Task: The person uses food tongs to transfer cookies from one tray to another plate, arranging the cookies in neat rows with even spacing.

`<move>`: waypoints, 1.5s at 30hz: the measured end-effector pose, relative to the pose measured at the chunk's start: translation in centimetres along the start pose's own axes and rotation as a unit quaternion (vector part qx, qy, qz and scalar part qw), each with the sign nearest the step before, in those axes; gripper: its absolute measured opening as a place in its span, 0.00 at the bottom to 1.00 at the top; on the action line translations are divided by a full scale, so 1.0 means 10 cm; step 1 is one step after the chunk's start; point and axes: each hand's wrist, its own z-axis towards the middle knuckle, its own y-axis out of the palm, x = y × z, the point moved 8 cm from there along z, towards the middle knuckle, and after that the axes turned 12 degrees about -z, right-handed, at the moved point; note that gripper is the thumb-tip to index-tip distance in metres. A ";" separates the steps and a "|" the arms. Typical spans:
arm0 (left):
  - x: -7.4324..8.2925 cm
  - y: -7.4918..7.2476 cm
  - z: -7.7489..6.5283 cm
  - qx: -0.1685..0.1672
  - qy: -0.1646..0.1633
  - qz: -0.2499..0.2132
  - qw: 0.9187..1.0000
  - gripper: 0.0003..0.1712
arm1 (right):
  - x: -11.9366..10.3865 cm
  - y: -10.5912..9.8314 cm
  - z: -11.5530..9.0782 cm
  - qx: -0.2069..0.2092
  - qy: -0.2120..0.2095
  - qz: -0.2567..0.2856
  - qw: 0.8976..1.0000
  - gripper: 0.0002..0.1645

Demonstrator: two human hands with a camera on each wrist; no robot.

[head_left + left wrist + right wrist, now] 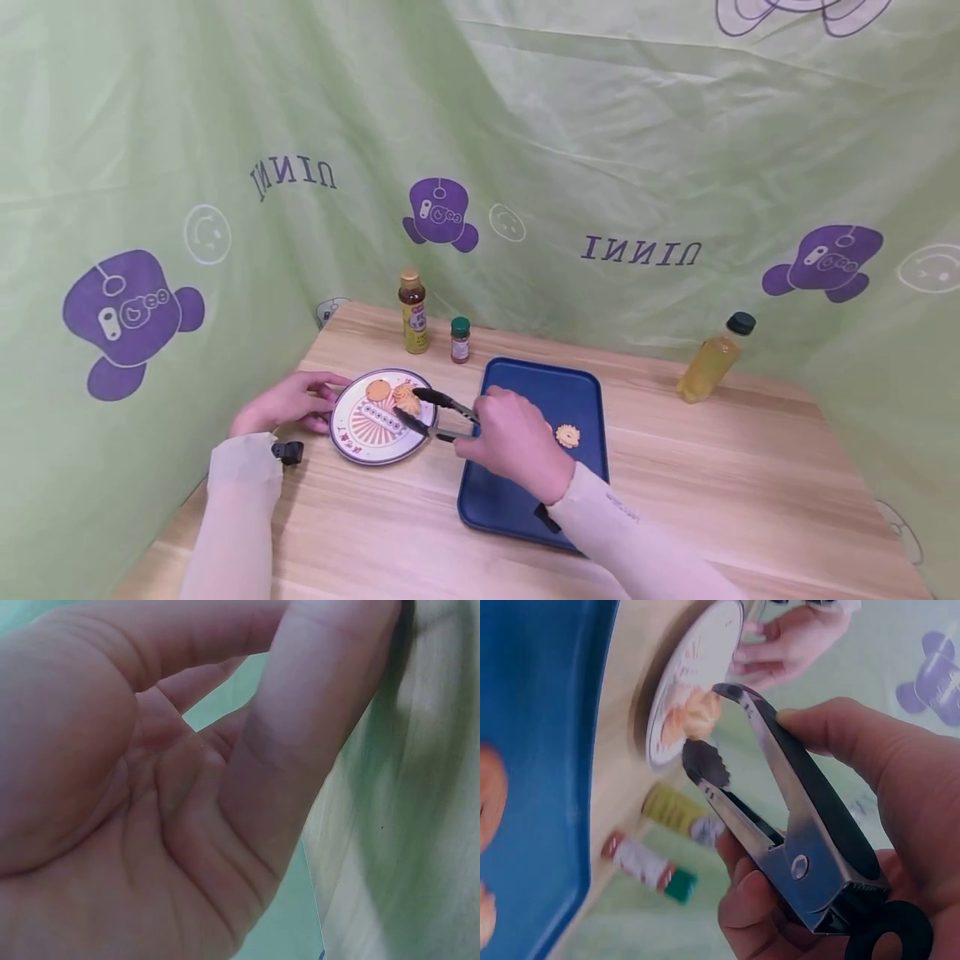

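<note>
My right hand (517,437) grips metal tongs (791,802) with black scalloped tips. The tips stand apart over the plate, on either side of the swirled cookies (406,400). Beside those lies a flat round cookie (378,390). The oval plate (352,447) is white with a dark rim and red print. At its left rim, my left hand (296,402) holds the edge with bent fingers; the left wrist view shows its palm and curved fingers (300,705), but not the plate. A ring-shaped cookie (567,435) lies on the blue tray (487,508), partly hidden below my right arm.
Behind the plate stand a brown-and-yellow bottle (415,321) and a small green-capped jar (460,342). At the back right a bottle of yellow liquid (708,367) leans to one side. Green curtains (600,167) enclose the wooden table (697,483).
</note>
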 end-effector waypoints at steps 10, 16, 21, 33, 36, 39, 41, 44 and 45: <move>0.03 -0.01 -0.01 -0.007 0.009 -0.002 1.000 0.34 | -0.53 0.33 0.28 0.014 -0.028 -0.040 0.999 0.23; 0.01 0.01 0.00 -0.015 0.021 -0.002 1.000 0.35 | -0.69 0.41 0.41 0.015 -0.037 -0.053 0.998 0.23; 0.01 0.01 0.02 -0.018 0.024 0.001 1.000 0.34 | -0.73 0.46 0.43 0.008 -0.037 -0.060 0.998 0.22; 0.00 0.01 0.00 -0.020 0.024 -0.013 0.999 0.35 | -0.70 0.57 0.47 -0.019 -0.036 -0.053 0.998 0.23; -0.01 0.00 0.00 -0.019 0.026 -0.012 0.999 0.35 | -0.69 0.57 0.48 -0.026 -0.032 -0.045 0.998 0.24; -0.01 -0.02 0.00 -0.015 0.025 -0.008 1.000 0.34 | -0.65 0.56 0.48 -0.029 -0.026 -0.028 0.999 0.25; -0.01 -0.01 0.00 -0.015 0.026 -0.005 1.000 0.34 | -0.59 0.55 0.46 -0.033 -0.019 -0.007 0.999 0.25; -0.01 -0.02 0.00 -0.012 0.020 -0.008 1.000 0.33 | -0.46 0.53 0.40 -0.030 -0.005 0.026 0.999 0.25; -0.02 -0.01 0.00 -0.014 0.021 -0.007 1.000 0.33 | -0.40 0.53 0.38 -0.027 0.000 0.037 0.999 0.24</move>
